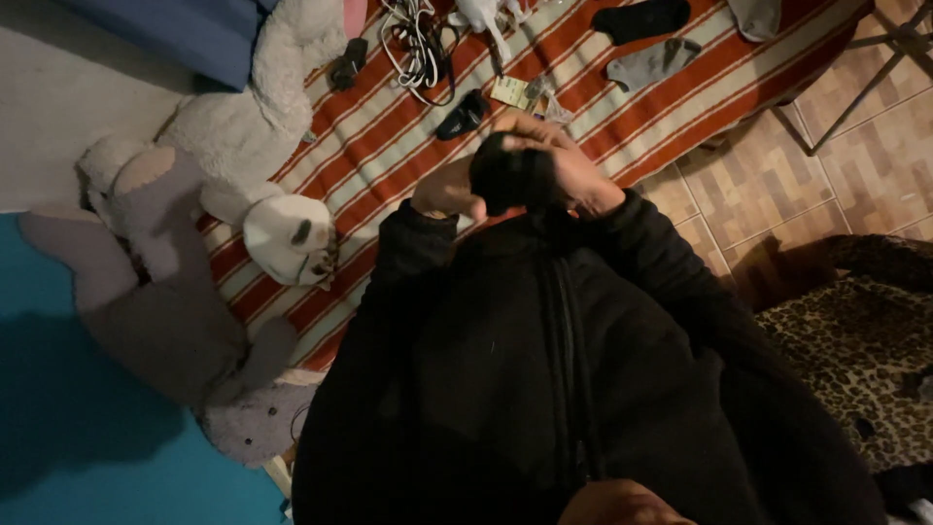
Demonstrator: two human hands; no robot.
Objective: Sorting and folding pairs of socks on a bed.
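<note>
**Desk:** What did the hands have at centre frame?

**Photographer:** Both hands met just above the middle of the frame, over the red-and-cream striped blanket (680,87). The left hand (449,190) was curled shut against a bunched black sock (510,175); the right hand (554,156) was clamped over the sock's top and far side. Black jacket sleeves (641,243) ran down from both wrists toward the lower frame.

**Desk:** And around them?

**Photographer:** On the blanket, a black sock (639,19) and a grey sock (649,60) lay near each other at top right of centre. A tangle of cables (420,44) sat at top centre, with a small dark item (463,115) just above the hands. A white-and-grey plush toy (194,224) sprawled at left, partly on a teal surface (87,437). A leopard-print fabric (855,340) filled the lower right, beside tiled floor (777,185).
</note>
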